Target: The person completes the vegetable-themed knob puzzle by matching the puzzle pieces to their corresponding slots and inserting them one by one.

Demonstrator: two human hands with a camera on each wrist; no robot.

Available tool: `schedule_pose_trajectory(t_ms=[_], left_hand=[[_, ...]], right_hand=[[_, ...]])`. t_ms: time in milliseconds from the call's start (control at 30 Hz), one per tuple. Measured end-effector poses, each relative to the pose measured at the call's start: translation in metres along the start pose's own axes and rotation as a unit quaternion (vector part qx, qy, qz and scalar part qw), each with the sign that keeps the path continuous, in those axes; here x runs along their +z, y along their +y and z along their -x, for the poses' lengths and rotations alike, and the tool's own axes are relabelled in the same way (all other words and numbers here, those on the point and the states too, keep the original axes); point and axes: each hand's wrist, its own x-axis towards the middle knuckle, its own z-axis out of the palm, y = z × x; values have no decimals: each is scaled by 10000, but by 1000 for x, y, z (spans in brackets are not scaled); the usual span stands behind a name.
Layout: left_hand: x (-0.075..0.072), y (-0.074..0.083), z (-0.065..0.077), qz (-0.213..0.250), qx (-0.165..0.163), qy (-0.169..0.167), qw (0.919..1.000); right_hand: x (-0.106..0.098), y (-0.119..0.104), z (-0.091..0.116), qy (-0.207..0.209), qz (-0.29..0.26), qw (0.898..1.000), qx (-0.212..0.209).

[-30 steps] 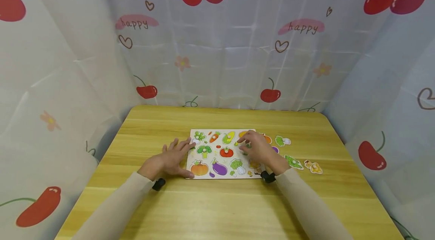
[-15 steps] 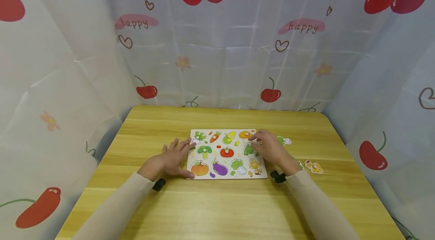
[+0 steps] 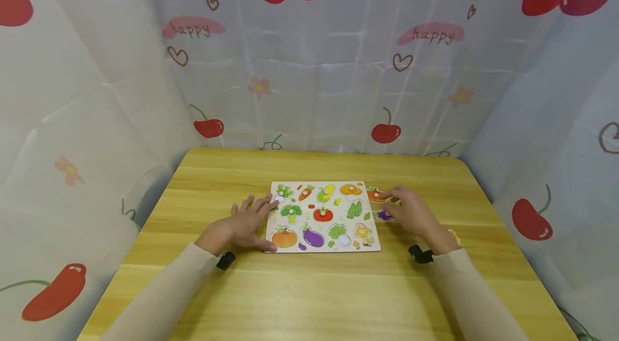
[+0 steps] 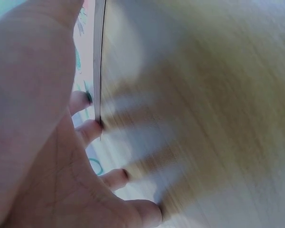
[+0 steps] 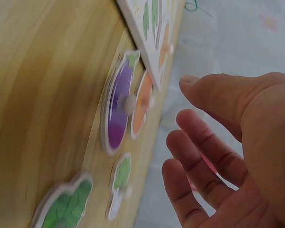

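Note:
My left hand [image 3: 246, 223] lies spread at the left edge of a white vegetable puzzle board [image 3: 340, 216], its fingertips touching the board's rim. In the left wrist view, some fingers reach over the board's edge [image 4: 99, 61]. My right hand [image 3: 411, 212] hovers right of the board with loosely bent fingers and nothing between them. Close to its fingertips lie the knobbed pumpkin piece [image 3: 375, 196] and the eggplant piece [image 5: 118, 109]. A cabbage piece [image 5: 121, 178] and a green pea-pod piece [image 5: 66, 204] show in the right wrist view; in the head view the hand mostly hides them.
Knobbed pieces such as the carrot [image 3: 306, 194], corn [image 3: 326, 194] and tomato [image 3: 323, 215] sit in the board. A yellow piece [image 3: 454, 236] shows partly behind the right wrist. The wooden table [image 3: 309, 292] meets a cherry-print curtain [image 3: 309, 62] at the back.
My right hand has moved right, off the board and over the loose pieces, uncovering the board's upper right corner and pea-pod picture. The left hand stays where it was.

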Motion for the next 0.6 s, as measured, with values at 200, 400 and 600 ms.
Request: schedule_pose_trajectory(t_ms=[200, 400, 600], left_hand=[[2, -1, -1, -21, -5, -35, 10000], [1, -2, -1, -76, -19, -5, 10000], [0, -2, -1, -75, -31, -5, 10000]], right_hand=[[-14, 17, 18, 5, 89, 9999, 147], [-31, 36, 34, -164, -80, 9996, 228], [-45, 54, 50, -514, -258, 9980, 269]])
